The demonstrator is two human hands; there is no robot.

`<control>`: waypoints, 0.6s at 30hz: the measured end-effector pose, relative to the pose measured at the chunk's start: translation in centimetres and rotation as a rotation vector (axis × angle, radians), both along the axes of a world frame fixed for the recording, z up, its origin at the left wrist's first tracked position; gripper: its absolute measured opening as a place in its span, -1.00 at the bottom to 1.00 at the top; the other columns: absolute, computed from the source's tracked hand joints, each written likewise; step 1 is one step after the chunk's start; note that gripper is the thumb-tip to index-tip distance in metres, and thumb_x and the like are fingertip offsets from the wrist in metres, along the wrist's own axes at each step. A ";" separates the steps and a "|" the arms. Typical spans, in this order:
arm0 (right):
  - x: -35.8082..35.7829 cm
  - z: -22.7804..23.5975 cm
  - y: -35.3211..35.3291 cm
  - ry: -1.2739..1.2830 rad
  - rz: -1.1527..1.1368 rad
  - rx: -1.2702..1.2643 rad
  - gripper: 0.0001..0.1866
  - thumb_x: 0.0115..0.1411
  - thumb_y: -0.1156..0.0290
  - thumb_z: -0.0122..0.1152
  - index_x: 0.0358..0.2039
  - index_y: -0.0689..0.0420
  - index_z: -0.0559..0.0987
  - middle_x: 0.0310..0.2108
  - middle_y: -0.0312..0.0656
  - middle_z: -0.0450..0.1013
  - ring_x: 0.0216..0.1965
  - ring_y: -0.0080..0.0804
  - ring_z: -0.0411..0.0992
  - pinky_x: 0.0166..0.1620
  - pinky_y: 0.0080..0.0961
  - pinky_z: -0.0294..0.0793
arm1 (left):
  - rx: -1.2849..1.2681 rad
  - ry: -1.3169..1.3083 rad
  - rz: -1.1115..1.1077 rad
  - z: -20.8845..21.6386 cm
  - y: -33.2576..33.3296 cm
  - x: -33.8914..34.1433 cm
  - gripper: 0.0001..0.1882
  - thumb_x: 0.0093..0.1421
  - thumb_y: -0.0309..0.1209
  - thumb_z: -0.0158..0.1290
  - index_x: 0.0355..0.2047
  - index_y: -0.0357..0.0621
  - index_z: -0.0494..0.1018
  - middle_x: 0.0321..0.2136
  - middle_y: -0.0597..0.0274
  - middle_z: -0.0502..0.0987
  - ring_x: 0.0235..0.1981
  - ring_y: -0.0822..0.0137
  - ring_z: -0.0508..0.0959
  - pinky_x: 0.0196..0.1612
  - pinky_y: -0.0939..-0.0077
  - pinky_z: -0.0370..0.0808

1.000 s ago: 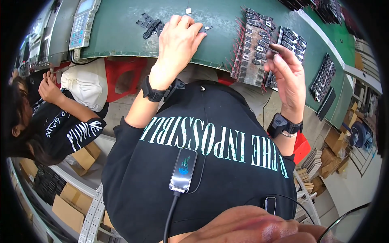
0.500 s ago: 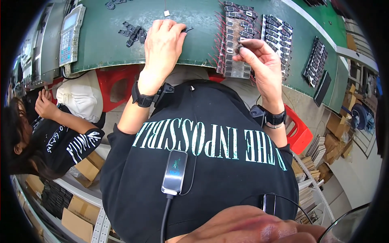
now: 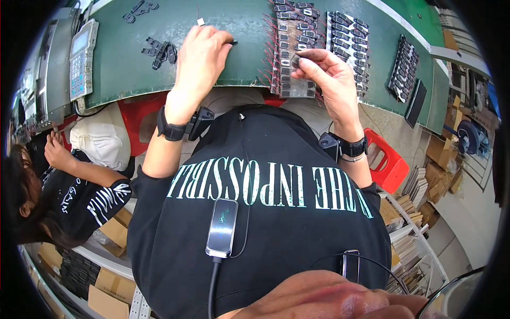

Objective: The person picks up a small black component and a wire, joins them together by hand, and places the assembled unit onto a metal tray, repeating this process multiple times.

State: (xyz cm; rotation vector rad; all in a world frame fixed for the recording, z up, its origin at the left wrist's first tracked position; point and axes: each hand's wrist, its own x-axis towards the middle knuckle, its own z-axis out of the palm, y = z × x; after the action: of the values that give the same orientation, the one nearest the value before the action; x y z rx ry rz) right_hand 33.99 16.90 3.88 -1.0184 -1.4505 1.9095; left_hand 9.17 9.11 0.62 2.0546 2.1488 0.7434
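Over the green bench, my left hand (image 3: 202, 61) is closed, thumb and forefinger together on a small black piece (image 3: 234, 42) whose tip pokes out; the rest is hidden by the fingers. A small white square with a thin wire (image 3: 200, 22) lies just beyond its knuckles. To the right, my right hand (image 3: 334, 77) pinches a small dark part (image 3: 295, 61) between thumb and fingertips. It is held above a metal plate (image 3: 297, 87) bearing rows of black plastic parts with red wires along the edge. Beside my left hand lies a loose cluster of black plastic parts (image 3: 159, 52).
A second plate of black parts (image 3: 348, 48) and a third (image 3: 402, 69) stand farther right, near a flat black slab (image 3: 416, 103). More black parts (image 3: 139, 10) lie far left. A grey keypad device (image 3: 82, 64) edges the bench. A co-worker (image 3: 79, 181) sits left; red stool (image 3: 390, 162) right.
The whole bench has shifted left in the picture as the view turned. Both hands keep nearly the same places over it, and the dark part in my right hand shows more of its face.
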 end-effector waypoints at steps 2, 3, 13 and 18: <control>0.1 0.1 0.1 0.014 -0.012 -0.010 -0.77 0.25 0.49 0.17 -0.10 0.30 0.53 -0.29 -0.18 0.54 -0.31 -0.46 0.55 -0.16 -0.58 0.53 | 0.048 -0.002 -0.002 -0.3 -0.5 0.8 -0.85 0.05 -0.44 0.19 -0.32 -0.10 0.57 -0.36 0.28 0.51 -0.24 0.20 0.46 -0.15 0.34 0.45; 0.0 0.0 0.0 0.028 -0.026 -0.026 -0.77 0.25 0.49 0.17 -0.10 0.29 0.52 -0.30 -0.18 0.54 -0.31 -0.47 0.55 -0.16 -0.59 0.53 | 0.089 -0.003 -0.007 -0.7 -0.9 1.2 -0.84 0.04 -0.43 0.20 -0.32 -0.10 0.57 -0.36 0.29 0.50 -0.24 0.21 0.46 -0.16 0.34 0.45; -0.2 0.1 0.4 0.017 -0.013 -0.032 -0.79 0.26 0.47 0.17 -0.12 0.26 0.52 -0.31 -0.20 0.53 -0.32 -0.47 0.55 -0.17 -0.60 0.54 | 0.144 -0.050 0.020 -1.4 -1.6 0.6 -0.80 0.02 -0.38 0.24 -0.31 -0.08 0.57 -0.34 0.33 0.49 -0.23 0.25 0.44 -0.15 0.33 0.44; -1.4 0.2 0.3 0.034 0.021 -0.044 -0.79 0.26 0.47 0.18 -0.12 0.26 0.52 -0.30 -0.20 0.53 -0.32 -0.48 0.55 -0.17 -0.60 0.54 | 0.192 0.005 -0.021 -0.7 -1.5 0.5 -0.78 0.06 -0.37 0.24 -0.27 -0.12 0.57 -0.38 0.28 0.55 -0.32 0.23 0.52 -0.24 0.39 0.49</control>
State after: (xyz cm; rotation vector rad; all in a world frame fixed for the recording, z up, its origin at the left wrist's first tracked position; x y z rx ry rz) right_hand 32.61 17.21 4.06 -0.9897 -1.4114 1.9717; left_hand 9.70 7.59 -0.04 2.1667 2.1297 0.9782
